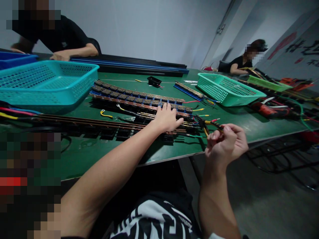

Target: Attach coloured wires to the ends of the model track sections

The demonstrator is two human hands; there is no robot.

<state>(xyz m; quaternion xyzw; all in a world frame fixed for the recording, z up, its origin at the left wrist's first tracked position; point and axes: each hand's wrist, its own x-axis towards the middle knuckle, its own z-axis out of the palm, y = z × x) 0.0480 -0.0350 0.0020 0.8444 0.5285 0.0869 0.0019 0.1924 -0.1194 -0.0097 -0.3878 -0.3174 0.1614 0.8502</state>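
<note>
My left hand rests palm down with fingers spread on long copper-and-black rail strips lying across the green table. Just off the table's front edge, my right hand is closed in a pinch on a small tool or connector at the strips' end, where red, yellow and green wire ends stick out. A loose yellow wire with a ring terminal lies left of my left hand.
A teal basket sits at the left, a green basket at the right. Long black and blue rails lie along the far edge. One person leans on the table at the back left, another sits at the back right. Cables clutter the right.
</note>
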